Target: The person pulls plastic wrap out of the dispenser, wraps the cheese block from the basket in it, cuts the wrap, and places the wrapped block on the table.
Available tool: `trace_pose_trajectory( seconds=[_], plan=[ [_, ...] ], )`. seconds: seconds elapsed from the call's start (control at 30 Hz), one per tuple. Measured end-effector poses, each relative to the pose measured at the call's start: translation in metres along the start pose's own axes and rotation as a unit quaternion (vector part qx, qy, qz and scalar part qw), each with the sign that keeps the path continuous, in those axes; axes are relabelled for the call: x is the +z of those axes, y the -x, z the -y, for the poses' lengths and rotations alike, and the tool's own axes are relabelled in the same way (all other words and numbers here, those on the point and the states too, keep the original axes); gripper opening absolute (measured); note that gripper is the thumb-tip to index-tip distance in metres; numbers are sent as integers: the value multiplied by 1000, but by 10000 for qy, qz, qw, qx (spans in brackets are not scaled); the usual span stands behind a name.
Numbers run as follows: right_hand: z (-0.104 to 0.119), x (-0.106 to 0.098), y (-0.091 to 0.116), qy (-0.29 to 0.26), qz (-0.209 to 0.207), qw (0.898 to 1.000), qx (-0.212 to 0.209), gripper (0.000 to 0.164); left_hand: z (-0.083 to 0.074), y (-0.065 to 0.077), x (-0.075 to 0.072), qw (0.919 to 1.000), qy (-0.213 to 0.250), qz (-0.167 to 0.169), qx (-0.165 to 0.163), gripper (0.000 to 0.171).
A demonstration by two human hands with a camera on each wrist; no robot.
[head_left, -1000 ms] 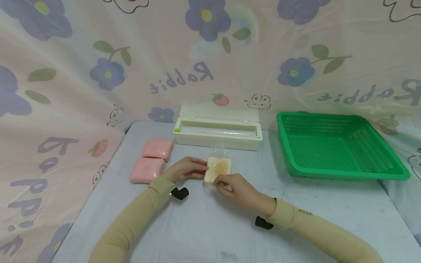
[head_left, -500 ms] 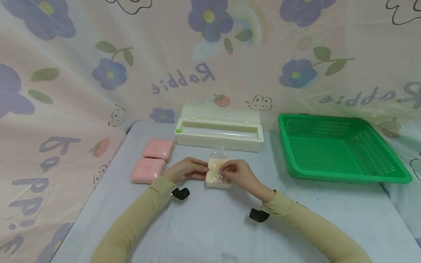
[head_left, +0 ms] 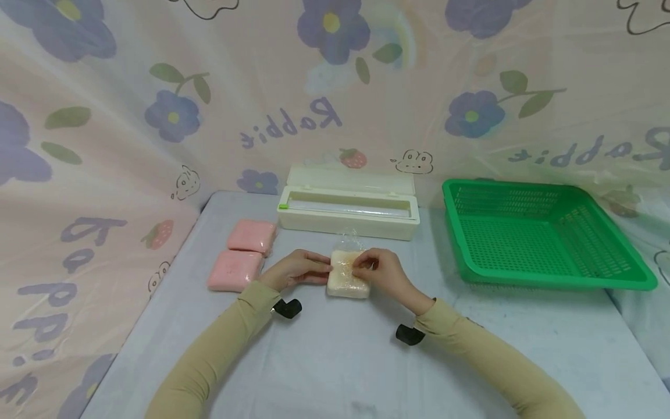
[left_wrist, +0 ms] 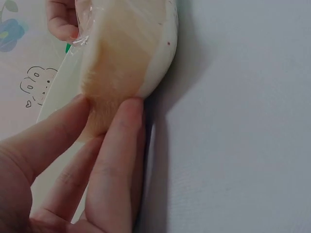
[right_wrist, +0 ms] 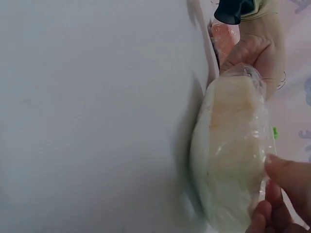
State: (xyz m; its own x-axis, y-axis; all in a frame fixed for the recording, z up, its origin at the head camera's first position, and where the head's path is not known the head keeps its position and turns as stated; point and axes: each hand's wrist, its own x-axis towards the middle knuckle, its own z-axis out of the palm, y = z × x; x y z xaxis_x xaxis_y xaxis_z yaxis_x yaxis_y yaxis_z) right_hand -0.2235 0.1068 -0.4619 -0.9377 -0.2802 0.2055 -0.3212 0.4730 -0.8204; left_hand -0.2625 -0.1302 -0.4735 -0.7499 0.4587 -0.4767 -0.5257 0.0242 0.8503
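A cream block with a tan top (head_left: pixel 341 273), like a slice of bread, lies on the table in front of me. Clear cling film (head_left: pixel 348 240) covers it and sticks out beyond its far edge. My left hand (head_left: pixel 295 270) holds the block's left side; in the left wrist view, thumb and fingers pinch its tan edge (left_wrist: pixel 102 114). At the right side, my right hand (head_left: pixel 386 273) pinches the film over the top. The right wrist view shows the glossy, creased wrapping (right_wrist: pixel 235 145) between both hands. The exact film fold under the right fingertips is hard to make out.
Two pink blocks (head_left: pixel 235 270) in clear wrap lie left of my left hand. Behind the cream block stands a white cling film dispenser (head_left: pixel 348 224), lid raised, roll inside. A green plastic basket (head_left: pixel 528 282) sits at the right. A printed curtain (head_left: pixel 366 128) hangs behind the table.
My right hand has moved from the block's near right corner up and away from me, drawing film over the top. My left hand stays at the left side.
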Motion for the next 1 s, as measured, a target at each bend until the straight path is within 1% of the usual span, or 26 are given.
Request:
trace_pose_trajectory(
  seconds=[0.07,0.1,0.17,0.2,0.23,0.27,0.3,0.37,0.4,0.43,0.47,0.5,0.6,0.67,0.73,0.77,0.83,0.87,0.9,0.93,0.97,1.0],
  plan=[
    [-1,-2,3,13,11,9999,-146,12,0,0,0,10000,47,31,2,37],
    [-1,-3,5,116,2,9995,-281,12,1,1,-1,10000,55,40,11,37],
    [0,-5,11,469,4,9962,-730,15,1,1,-1,10000,36,62,40,37],
    [1,-6,14,726,27,9920,-1034,18,2,2,-1,10000,22,69,58,37],
    [3,-6,18,1039,42,9850,-1379,22,2,2,-1,10000,18,75,64,36],
    [4,-7,22,1350,84,9756,-1728,26,2,2,-1,9999,20,85,73,36],
    [5,-7,26,1690,139,9632,-2085,32,2,2,-1,9999,17,92,90,36],
    [7,-5,34,2277,305,9347,-2713,46,2,2,-1,9999,9,113,118,36],
    [7,-3,37,2517,415,9214,-2933,54,2,2,-1,9999,41,115,107,36],
    [7,-1,41,2725,548,9102,-3070,62,2,2,-1,9999,68,118,98,36],
    [7,1,44,2892,719,9016,-3135,69,2,2,-1,9998,80,126,95,36],
    [6,3,47,3030,888,8960,-3122,76,2,2,-1,9998,69,133,108,36],
    [4,10,52,3324,1303,8918,-2778,87,2,1,-1,9998,84,165,101,36],
    [3,13,54,3417,1499,8937,-2491,90,3,1,-1,9996,46,229,142,37],
    [3,14,53,3474,1664,8960,-2208,91,3,0,-1,9996,-25,224,154,36],
    [4,14,52,3472,1731,8967,-2132,91,2,0,0,9996,-133,182,173,36],
    [5,11,49,3354,1816,9011,-2064,87,-1,-1,1,9970,-687,-45,341,37],
    [5,9,47,3276,1792,9037,-2095,84,-4,-1,2,9932,-1047,-241,449,38],
    [5,7,44,3206,1729,9061,-2153,80,-7,-2,3,9874,-1413,-450,548,39],
    [5,4,42,3115,1616,9092,-2242,76,-11,-3,4,9798,-1768,-655,663,40],
    [4,2,40,3040,1456,9122,-2331,71,-14,-5,6,9722,-2041,-837,780,41],
    [2,-1,38,2988,1262,9158,-2370,67,-17,-7,7,9652,-2252,-949,928,40]
  ],
)
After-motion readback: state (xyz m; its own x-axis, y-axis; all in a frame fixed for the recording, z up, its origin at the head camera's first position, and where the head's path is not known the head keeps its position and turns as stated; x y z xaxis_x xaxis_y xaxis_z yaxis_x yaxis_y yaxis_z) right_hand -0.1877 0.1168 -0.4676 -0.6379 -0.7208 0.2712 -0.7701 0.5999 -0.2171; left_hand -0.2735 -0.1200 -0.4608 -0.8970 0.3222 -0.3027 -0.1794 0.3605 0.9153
